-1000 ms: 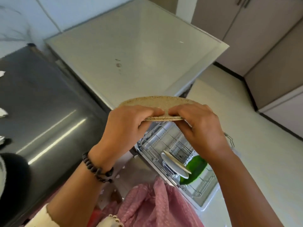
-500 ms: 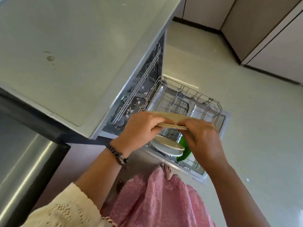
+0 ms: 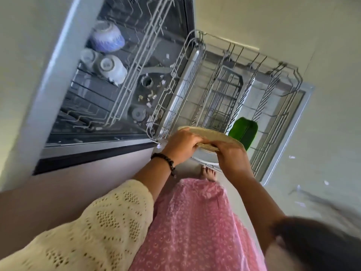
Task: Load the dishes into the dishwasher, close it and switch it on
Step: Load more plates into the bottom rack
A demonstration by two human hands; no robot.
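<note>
A speckled beige plate point(image 3: 210, 133) is held nearly flat over the near end of the pulled-out lower rack point(image 3: 234, 90). My left hand point(image 3: 181, 144) grips its near left edge and my right hand point(image 3: 231, 155) grips its near right edge. Under the plate a white plate point(image 3: 205, 158) stands in the rack, mostly hidden. A green leaf-shaped dish point(image 3: 244, 132) stands just right of them. In the upper rack point(image 3: 125, 61) sit a blue-patterned bowl point(image 3: 107, 39) and white bowls point(image 3: 110, 68), upside down.
The dishwasher door point(image 3: 289, 133) lies open flat under the lower rack. The countertop edge point(image 3: 52, 79) runs along the left. Food scraps lie on the tub floor point(image 3: 150, 94). My bare foot point(image 3: 209, 173) stands beside the rack's near end, and small crumbs dot the pale floor point(image 3: 312, 163).
The view has dropped and closed in on the open dishwasher. Both hands have lowered the beige plate to just above the rack's near end, over the white plate.
</note>
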